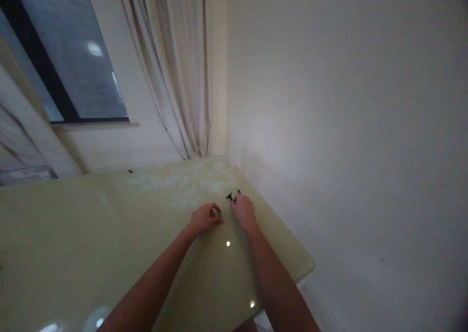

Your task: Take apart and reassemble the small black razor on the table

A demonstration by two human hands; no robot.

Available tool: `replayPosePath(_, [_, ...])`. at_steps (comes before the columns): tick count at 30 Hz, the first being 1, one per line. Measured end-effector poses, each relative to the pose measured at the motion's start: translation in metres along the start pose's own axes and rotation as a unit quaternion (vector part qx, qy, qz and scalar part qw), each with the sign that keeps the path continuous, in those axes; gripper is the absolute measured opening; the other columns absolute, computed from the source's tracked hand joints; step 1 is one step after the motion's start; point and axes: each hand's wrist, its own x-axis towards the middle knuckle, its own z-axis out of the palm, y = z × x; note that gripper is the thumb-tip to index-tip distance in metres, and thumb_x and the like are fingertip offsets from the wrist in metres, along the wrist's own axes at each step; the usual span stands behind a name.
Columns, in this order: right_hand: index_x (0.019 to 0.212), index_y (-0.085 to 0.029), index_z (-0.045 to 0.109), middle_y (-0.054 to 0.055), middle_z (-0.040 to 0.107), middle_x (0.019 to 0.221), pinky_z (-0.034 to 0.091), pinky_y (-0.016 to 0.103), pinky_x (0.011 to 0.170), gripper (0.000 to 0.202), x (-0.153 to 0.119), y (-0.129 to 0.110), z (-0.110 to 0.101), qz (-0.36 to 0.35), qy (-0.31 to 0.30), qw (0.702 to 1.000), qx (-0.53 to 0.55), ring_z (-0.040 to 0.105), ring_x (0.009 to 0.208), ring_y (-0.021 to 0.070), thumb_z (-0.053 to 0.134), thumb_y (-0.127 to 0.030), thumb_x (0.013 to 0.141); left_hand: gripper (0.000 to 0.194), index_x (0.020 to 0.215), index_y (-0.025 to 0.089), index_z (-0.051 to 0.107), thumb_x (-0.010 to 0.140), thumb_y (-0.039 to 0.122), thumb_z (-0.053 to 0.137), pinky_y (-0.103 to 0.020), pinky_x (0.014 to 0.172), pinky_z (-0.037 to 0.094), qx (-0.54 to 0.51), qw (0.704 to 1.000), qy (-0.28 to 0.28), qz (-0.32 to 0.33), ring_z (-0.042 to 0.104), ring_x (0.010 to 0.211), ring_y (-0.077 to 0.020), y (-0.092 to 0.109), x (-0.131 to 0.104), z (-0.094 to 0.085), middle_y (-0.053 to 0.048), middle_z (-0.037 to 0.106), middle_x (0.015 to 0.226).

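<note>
My left hand [206,218] is over the table, its thumb and fingers closed around a small, narrow dark piece [220,215] with a pale edge. Just to the right, my right hand [243,210] pinches a small black T-shaped piece [229,196] that sticks out to the left of the fingertips. A small dark bit [239,191] shows just beyond the right hand's knuckles; whether it is part of the held piece or separate, I cannot tell. The hands are close together but apart.
The pale yellow-green glossy table [120,244] has a white leaf pattern near its far corner. A small black object [130,171] lies at the far edge. A plain wall [347,127] runs along the right side. Curtains [183,68] and a window [80,49] are behind.
</note>
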Motion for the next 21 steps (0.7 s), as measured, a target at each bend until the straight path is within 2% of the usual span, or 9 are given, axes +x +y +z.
replayPosePath(6, [0.098,-0.019,0.076,0.01,0.077,0.101,0.044,0.025,0.075,0.019,0.0,0.0,-0.001,-0.018,0.001,1.0,0.024,0.07,0.094,0.021,0.06,-0.028,0.096,0.038,0.114,0.025,0.071,0.082,0.047,0.071,-0.041,0.093,0.04,0.004,0.996,0.077,-0.036,0.064,0.108,-0.0283,0.015,0.003,0.019,-0.007,0.074,0.105])
replayPosePath(10, [0.098,-0.019,0.076,0.01,0.076,0.1,0.044,0.025,0.074,0.023,0.001,0.005,-0.007,0.016,0.046,0.998,0.033,0.07,0.092,0.0206,0.055,-0.025,0.098,0.052,0.125,0.023,0.064,0.08,0.046,0.074,-0.036,0.089,0.042,-0.005,0.995,0.091,-0.03,0.067,0.101,-0.0258,0.008,-0.002,0.02,-0.006,0.073,0.102])
replayPosePath(12, [0.1,-0.02,0.076,0.01,0.076,0.101,0.044,0.026,0.074,0.024,0.003,0.01,-0.011,0.043,0.063,0.996,0.04,0.07,0.092,0.0208,0.053,-0.025,0.097,0.043,0.119,0.019,0.065,0.082,0.04,0.072,-0.032,0.083,0.043,-0.013,0.996,0.088,-0.02,0.068,0.093,-0.0226,0.003,-0.009,0.017,-0.005,0.073,0.097])
replayPosePath(16, [0.103,-0.022,0.077,0.011,0.076,0.103,0.046,0.027,0.074,0.025,0.008,0.021,-0.015,0.094,0.076,0.991,0.061,0.071,0.093,0.0226,0.056,-0.034,0.098,0.012,0.092,0.018,0.069,0.088,0.027,0.062,-0.028,0.074,0.043,-0.031,0.997,0.07,0.015,0.066,0.082,-0.0183,-0.005,-0.038,0.014,-0.005,0.074,0.087])
replayPosePath(21, [0.099,-0.019,0.078,0.013,0.077,0.101,0.046,0.028,0.072,0.032,0.013,0.027,-0.018,0.11,0.082,0.988,0.065,0.071,0.093,0.0244,0.051,-0.038,0.1,0.026,0.081,0.02,0.068,0.095,0.036,0.053,-0.029,0.068,0.043,-0.053,0.994,0.049,0.083,0.064,0.074,-0.0195,-0.011,-0.078,0.021,-0.004,0.072,0.08])
